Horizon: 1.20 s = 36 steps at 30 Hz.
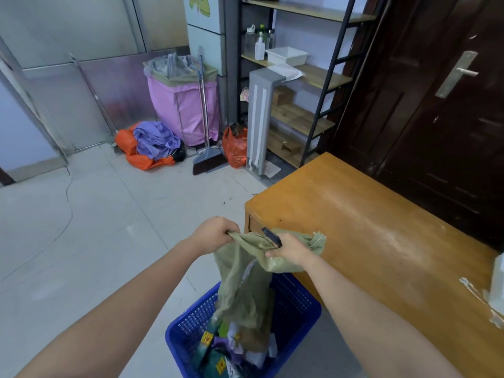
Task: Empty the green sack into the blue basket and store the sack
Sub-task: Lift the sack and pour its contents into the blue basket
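The green sack hangs upside down over the blue basket on the floor, its lower end reaching into the basket. My left hand pinches one upper corner of the sack. My right hand grips the other bunched corner and also holds a dark pen-like object. Several packets and wrappers lie in the basket under the sack's mouth.
A wooden desk stands right beside the basket, with a white object at its right edge. Further back are a pink bin, a broom, orange bags, a shelf rack and a dark door.
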Tool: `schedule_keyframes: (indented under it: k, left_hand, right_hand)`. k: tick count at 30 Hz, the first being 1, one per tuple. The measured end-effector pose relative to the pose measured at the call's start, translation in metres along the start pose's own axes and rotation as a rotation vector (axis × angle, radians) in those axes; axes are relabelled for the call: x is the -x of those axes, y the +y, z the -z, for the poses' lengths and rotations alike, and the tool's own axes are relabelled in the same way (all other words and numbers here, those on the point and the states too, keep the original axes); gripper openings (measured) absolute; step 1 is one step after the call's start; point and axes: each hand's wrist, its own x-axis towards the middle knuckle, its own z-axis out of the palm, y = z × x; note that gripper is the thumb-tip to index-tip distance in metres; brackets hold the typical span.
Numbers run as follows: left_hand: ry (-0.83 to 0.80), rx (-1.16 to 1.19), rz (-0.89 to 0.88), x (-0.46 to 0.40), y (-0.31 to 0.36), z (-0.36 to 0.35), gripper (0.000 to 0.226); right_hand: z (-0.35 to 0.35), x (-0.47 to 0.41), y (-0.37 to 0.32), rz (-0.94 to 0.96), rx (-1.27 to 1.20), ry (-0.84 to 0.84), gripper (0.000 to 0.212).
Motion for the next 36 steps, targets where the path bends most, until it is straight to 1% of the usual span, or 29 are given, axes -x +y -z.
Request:
schedule_keyframes:
  k: [1, 4, 7, 8, 9, 11, 13, 15, 17, 18, 19, 20, 21, 23, 24, 26, 27, 29, 32, 36]
  left_hand:
    - [-0.020, -0.001, 0.001, 0.001, 0.001, 0.002, 0.023]
    - [-0.005, 0.040, 0.036, 0.002, 0.002, 0.016, 0.014]
    - [0.021, 0.090, 0.051, 0.004, 0.002, 0.032, 0.015]
    - [0.019, 0.085, 0.055, 0.004, 0.001, 0.037, 0.011]
    - [0.004, 0.052, 0.050, 0.006, 0.001, 0.041, 0.008]
    - [-0.032, -0.063, 0.036, 0.007, -0.001, 0.046, 0.017]
    - [0.043, -0.133, 0.042, 0.008, -0.001, 0.054, 0.018]
    - [0.125, -0.257, 0.025, 0.007, 0.001, 0.061, 0.018]
    - [0.137, -0.386, 0.003, 0.010, 0.003, 0.066, 0.020]
    - [0.169, -0.387, -0.001, 0.010, 0.002, 0.067, 0.021]
    - [0.214, -0.376, -0.005, 0.009, 0.001, 0.069, 0.021]
    - [0.226, -0.384, -0.010, 0.009, 0.003, 0.071, 0.022]
    - [0.178, -0.431, -0.017, 0.009, 0.006, 0.074, 0.023]
    - [0.034, -0.467, -0.001, 0.012, 0.011, 0.079, 0.025]
    - [0.015, -0.425, 0.002, 0.011, 0.012, 0.083, 0.025]
    - [0.055, -0.315, -0.014, 0.008, 0.015, 0.093, 0.032]
    - [0.034, -0.312, -0.025, 0.007, 0.016, 0.096, 0.036]
    - [-0.058, -0.368, -0.015, 0.006, 0.020, 0.098, 0.039]
    - [0.017, -0.372, -0.043, 0.006, 0.025, 0.101, 0.032]
    - [0.041, -0.368, -0.073, 0.006, 0.029, 0.106, 0.036]
  right_hand:
    - [0.000, -0.002, -0.003, 0.012, 0.000, 0.006, 0.046]
    - [0.010, -0.003, -0.015, 0.036, -0.013, 0.052, 0.048]
    - [0.028, 0.000, -0.029, 0.089, -0.053, 0.086, 0.050]
    - [0.032, 0.001, -0.032, 0.111, -0.066, 0.106, 0.051]
    - [0.036, 0.003, -0.035, 0.121, -0.068, 0.124, 0.051]
    - [0.038, 0.005, -0.040, 0.117, -0.011, 0.164, 0.049]
    - [0.039, 0.005, -0.042, 0.112, 0.008, 0.246, 0.047]
    - [0.043, 0.007, -0.045, 0.124, -0.042, 0.343, 0.047]
    - [0.045, 0.011, -0.051, 0.128, 0.052, 0.371, 0.048]
    - [0.048, 0.012, -0.054, 0.133, 0.059, 0.394, 0.049]
    - [0.053, 0.014, -0.057, 0.159, 0.027, 0.464, 0.049]
    - [0.060, 0.018, -0.063, 0.170, 0.013, 0.512, 0.049]
    - [0.065, 0.021, -0.067, 0.193, 0.039, 0.517, 0.050]
    - [0.071, 0.026, -0.072, 0.222, 0.218, 0.425, 0.053]
    - [0.075, 0.028, -0.074, 0.231, 0.230, 0.423, 0.054]
    - [0.083, 0.029, -0.078, 0.240, 0.159, 0.550, 0.054]
    - [0.086, 0.030, -0.080, 0.236, 0.146, 0.568, 0.054]
    - [0.087, 0.032, -0.081, 0.235, 0.196, 0.529, 0.055]
    - [0.089, 0.029, -0.076, 0.240, 0.120, 0.591, 0.055]
    - [0.093, 0.031, -0.074, 0.231, 0.111, 0.548, 0.054]
